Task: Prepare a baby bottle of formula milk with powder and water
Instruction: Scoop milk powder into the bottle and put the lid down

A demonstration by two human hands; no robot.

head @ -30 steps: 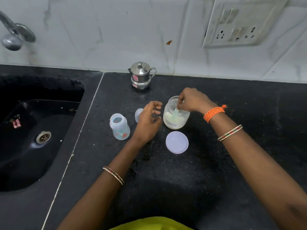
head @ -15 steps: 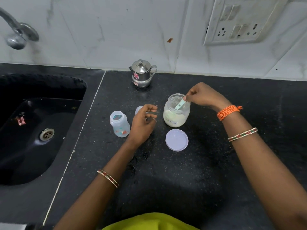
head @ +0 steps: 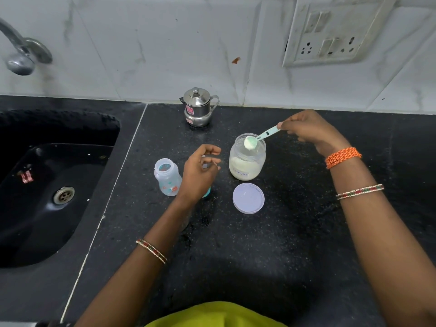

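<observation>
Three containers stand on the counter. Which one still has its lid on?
The steel pot by the wall: its knobbed lid is in place. The baby bottle is open-mouthed, and the formula jar is open, its lid lying in front.

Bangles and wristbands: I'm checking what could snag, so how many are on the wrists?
3. A beaded bangle on the left forearm; an orange woven band at the right wrist; a beaded bangle further up that arm.

The left hand (head: 200, 174) hides most of a teal-edged piece (head: 207, 192) at frame centre. The tap (head: 22, 55) is cut off at the upper left edge. The jar (head: 246, 159) label is too blurred to read
</observation>
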